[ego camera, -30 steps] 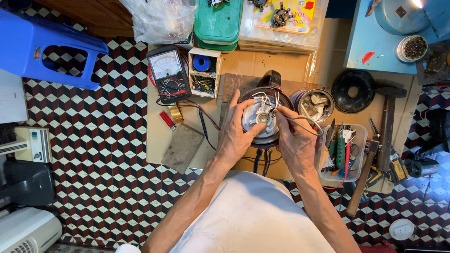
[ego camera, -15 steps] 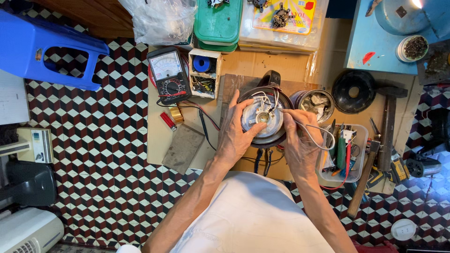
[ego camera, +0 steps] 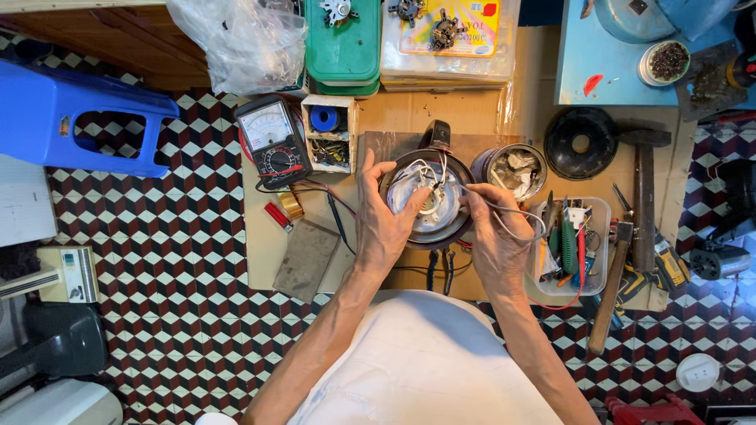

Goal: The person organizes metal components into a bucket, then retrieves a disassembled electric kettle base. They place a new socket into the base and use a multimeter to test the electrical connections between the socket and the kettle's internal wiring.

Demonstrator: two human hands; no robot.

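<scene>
Scene: a cardboard sheet (ego camera: 394,118) laid over a chequered tile floor (ego camera: 173,260), seen from above the hands
Kettle: an upturned round kettle base (ego camera: 429,206) is set at the middle of the sheet, its wiring exposed, its dark handle (ego camera: 438,134) pointing away
Left hand: the left hand (ego camera: 383,220) is pressed against the kettle's left rim, fingers spread upward, thumb laid on the pale underside
Right hand: the right hand (ego camera: 496,240) is held at the right rim, fingertips pinched on a grey wire (ego camera: 516,212) that loops out to the right
Left of the work: a multimeter (ego camera: 272,142) with its leads, a small open box (ego camera: 329,134) of parts, a red lighter (ego camera: 277,216) and a grey block (ego camera: 305,260) are spread nearby
Right of the work: a tin (ego camera: 516,169) of scraps is just beside the kettle; a clear tray (ego camera: 568,245) of screwdrivers is close against the right wrist; a hammer (ego camera: 642,193) and a black disc (ego camera: 581,143) lie beyond
In the way: pliers (ego camera: 439,269) lie partly hidden under the kettle and the forearms
Far edge: a green box (ego camera: 342,47), a plastic bag (ego camera: 244,43) and a blue stool (ego camera: 71,118) are ranged along the top
</scene>
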